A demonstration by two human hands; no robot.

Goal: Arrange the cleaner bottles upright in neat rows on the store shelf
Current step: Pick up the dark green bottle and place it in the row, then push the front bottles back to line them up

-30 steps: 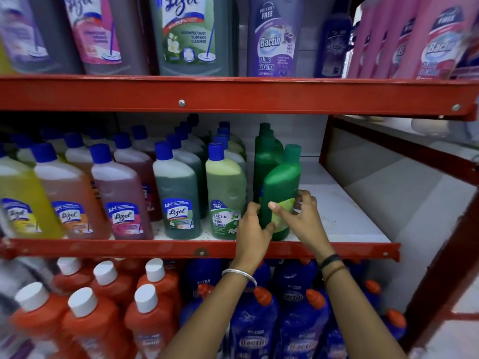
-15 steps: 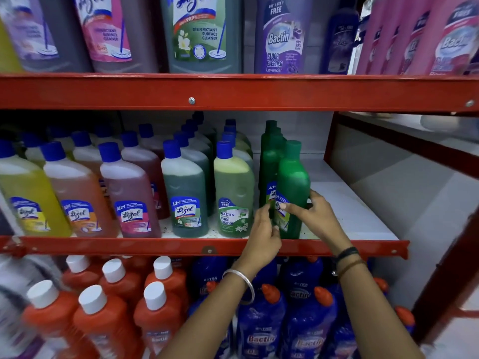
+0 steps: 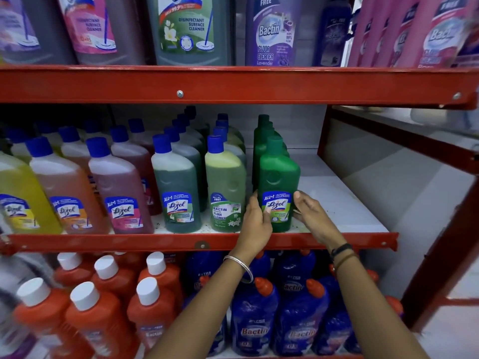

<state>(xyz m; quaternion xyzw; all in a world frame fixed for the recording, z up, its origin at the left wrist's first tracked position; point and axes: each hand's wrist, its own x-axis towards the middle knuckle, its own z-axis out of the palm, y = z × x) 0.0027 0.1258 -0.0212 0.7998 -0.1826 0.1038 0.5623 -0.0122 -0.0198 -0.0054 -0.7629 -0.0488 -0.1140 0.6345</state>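
An opaque green Lizol bottle (image 3: 278, 174) stands upright at the front of the rightmost row on the middle shelf (image 3: 344, 211), label facing me. My left hand (image 3: 255, 224) presses its left side, thumb on the label. My right hand (image 3: 311, 218) touches its right side with the fingertips. More green bottles (image 3: 264, 133) line up behind it. To its left run rows of blue-capped bottles: light green Bactin (image 3: 225, 182), dark green Lizol (image 3: 176, 187), pink (image 3: 121, 193), orange (image 3: 67, 193) and yellow (image 3: 18, 198).
White shelf board lies bare to the right of the green row, up to the red upright (image 3: 324, 130). A red rail (image 3: 155, 242) edges the shelf front. Orange bottles (image 3: 98, 307) and blue Bactin bottles (image 3: 259, 314) fill the shelf below; large bottles (image 3: 186, 29) stand above.
The green bottle was tilted a second ago; it now stands straight, turned so its label faces front. Both hands stayed on its sides, lower on the label.
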